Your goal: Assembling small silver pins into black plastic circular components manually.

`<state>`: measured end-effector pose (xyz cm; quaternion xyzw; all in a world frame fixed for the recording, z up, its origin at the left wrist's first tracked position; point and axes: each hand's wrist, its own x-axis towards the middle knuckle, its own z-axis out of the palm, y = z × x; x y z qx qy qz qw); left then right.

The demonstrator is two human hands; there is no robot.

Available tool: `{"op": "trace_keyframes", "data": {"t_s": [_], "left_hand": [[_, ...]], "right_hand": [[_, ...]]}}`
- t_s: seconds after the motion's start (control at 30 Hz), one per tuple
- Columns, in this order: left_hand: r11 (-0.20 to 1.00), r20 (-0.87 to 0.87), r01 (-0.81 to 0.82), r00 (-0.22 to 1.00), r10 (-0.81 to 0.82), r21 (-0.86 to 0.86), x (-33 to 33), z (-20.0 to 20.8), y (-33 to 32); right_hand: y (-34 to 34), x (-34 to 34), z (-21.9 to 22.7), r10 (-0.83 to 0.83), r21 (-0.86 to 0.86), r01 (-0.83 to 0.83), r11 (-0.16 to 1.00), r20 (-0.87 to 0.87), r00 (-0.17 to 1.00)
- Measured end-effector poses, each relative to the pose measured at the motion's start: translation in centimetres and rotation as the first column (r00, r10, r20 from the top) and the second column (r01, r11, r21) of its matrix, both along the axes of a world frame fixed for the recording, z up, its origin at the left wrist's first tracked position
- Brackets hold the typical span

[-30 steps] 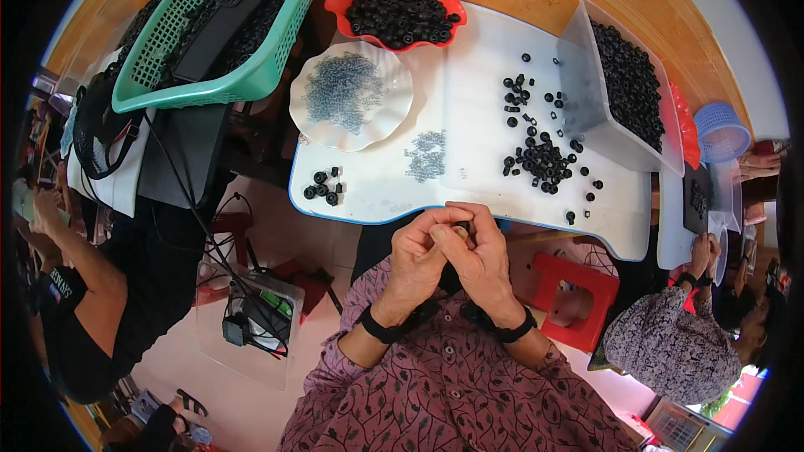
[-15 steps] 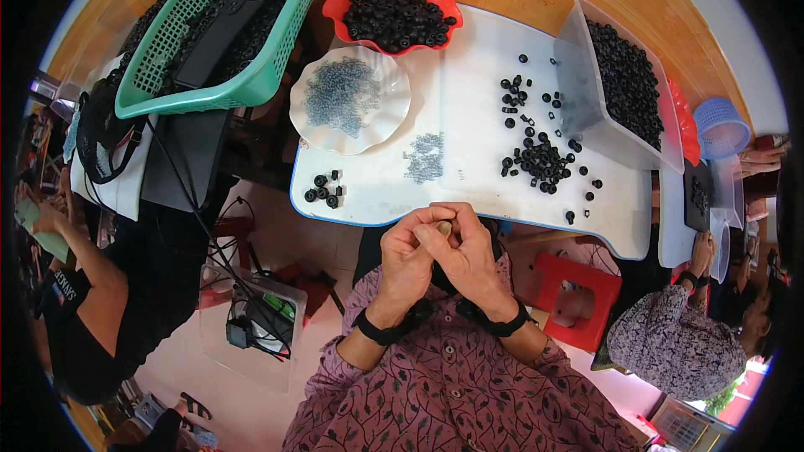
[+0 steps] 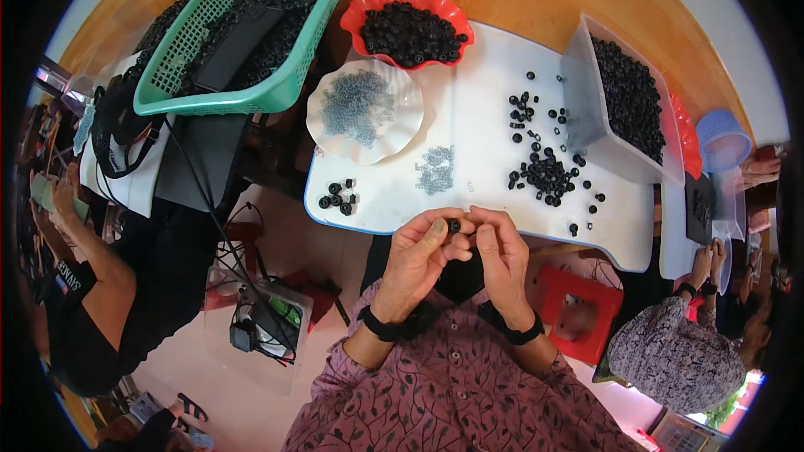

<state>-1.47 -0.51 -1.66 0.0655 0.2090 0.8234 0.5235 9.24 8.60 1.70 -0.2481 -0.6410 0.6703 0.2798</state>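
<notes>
My left hand (image 3: 412, 261) pinches a small round black part (image 3: 454, 225) with a hole in its middle, between thumb and fingers at the table's front edge. Close beside it, my right hand (image 3: 505, 264) has thumb and fingers drawn together; what they hold, if anything, is too small to make out. Beyond the hands, tiny clear pieces (image 3: 436, 171) lie in a patch on the white table (image 3: 377, 192). A loose pile of small black parts (image 3: 548, 176) lies to the right, and a few black parts (image 3: 337, 200) sit near the left edge.
A white scalloped plate (image 3: 408, 130) holds more clear pieces. Behind it stands a red bowl (image 3: 356, 17) of black parts. A green basket (image 3: 230, 103) is at the left, a clear bin (image 3: 590, 130) of black parts at the right. Other people work on both sides.
My hands have moved slightly apart from being clasped together, and the black part now shows in the left fingers. The whole view has shifted a little.
</notes>
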Motion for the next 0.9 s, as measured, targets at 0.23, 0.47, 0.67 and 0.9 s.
{"op": "trace_keyframes", "data": {"t_s": [0.23,0.47,0.67,0.9], "left_hand": [[0.989,-0.078,-0.063,0.996,0.053,-0.134,0.1,-0.7,0.3],[0.989,-0.045,-0.033,0.999,0.027,-0.142,-0.3,-0.5,0.3],[0.979,-0.097,-0.027,0.995,0.007,-0.204,-0.4,-0.8,-0.1],[0.977,-0.082,-0.019,0.997,0.001,-0.213,-0.4,-0.5,-0.4]], "right_hand": [[0.6,-1.1,1.2,0.022,0.498,-0.067,0.864,0.095,0.995],[2.5,-2.5,0.9,0.057,0.285,-0.105,0.953,0.173,0.983],[8.2,-10.2,5.1,-0.045,0.225,0.032,0.974,0.051,0.998],[11.0,-13.4,7.3,-0.117,0.180,0.140,0.974,-0.134,0.984]]}}
